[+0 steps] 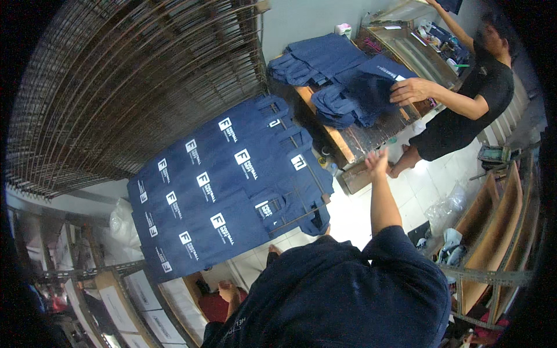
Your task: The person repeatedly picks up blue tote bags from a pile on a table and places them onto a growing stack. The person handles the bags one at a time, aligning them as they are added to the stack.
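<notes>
Head view shows a wire rack [145, 75], navy printed cloths [188, 217] spread beside it, white tiled floor [348, 217], a wooden desk [374, 136] bearing navy stacks [325, 55], a shelf [493, 277] holding upright boards [499, 220], a clear bag [449, 202], the right hand [378, 165] empty and splayed, and the left hand [228, 292], its grip unclear.

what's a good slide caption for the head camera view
Right hand held out open near a wooden table piled with blue cloth; white-printed cloth spread at left.
</notes>
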Motion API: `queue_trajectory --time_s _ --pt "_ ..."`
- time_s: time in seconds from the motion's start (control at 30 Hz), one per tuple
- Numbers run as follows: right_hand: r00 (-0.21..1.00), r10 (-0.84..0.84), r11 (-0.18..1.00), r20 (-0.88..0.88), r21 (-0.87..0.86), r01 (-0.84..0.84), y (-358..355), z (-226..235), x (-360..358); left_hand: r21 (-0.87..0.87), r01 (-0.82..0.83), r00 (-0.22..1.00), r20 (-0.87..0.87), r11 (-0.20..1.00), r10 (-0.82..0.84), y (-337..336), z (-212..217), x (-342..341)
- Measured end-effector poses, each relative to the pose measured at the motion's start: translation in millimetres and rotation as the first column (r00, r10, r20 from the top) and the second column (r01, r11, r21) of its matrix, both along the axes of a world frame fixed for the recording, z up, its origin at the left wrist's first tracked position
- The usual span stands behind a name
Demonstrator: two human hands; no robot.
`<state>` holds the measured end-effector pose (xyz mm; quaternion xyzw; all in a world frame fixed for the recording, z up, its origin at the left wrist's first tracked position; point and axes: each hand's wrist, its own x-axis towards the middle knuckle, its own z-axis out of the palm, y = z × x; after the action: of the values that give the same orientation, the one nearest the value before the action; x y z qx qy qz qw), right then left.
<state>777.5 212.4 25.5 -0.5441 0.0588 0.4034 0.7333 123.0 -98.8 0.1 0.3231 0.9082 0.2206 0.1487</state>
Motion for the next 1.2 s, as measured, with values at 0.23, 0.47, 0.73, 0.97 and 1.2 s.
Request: queue_trajectory --time_s 0.23,0.47,0.73,0.97,1.2 --pt "0.925 0.19 0.961 -0.329 0.253 -0.107 65.7 56.1 54.2 0.207 0.221 0.973 0.023 0.953 -0.231 18.9 34.7 78.6" --pt "0.953 0.266 0.963 -0.145 0.003 -0.268 129.8 23.1 51.0 0.255 0.165 0.985 0.002 0.953 -0.172 41.9 86.1 149.9" --pt "0.796 0.278 0.927 0.538 0.065 -0.368 94.6 209.9 -25.7 0.464 0.173 0.949 0.158 0.869 -0.273 112.1 100.6 167.4" --pt "0.025 0.711 0.229 0.703 -0.198 -0.953 38.4 337.4 -102.1 0.681 0.251 0.796 0.26 0.688 -0.547 212.1 131.3 199.0" --pt "-0.635 0.646 -0.472 0.424 -0.432 -0.768 -16.2 434.3 -200.8 0.547 0.31 0.152 0.779 0.778 -0.608 252.0 136.0 163.6"
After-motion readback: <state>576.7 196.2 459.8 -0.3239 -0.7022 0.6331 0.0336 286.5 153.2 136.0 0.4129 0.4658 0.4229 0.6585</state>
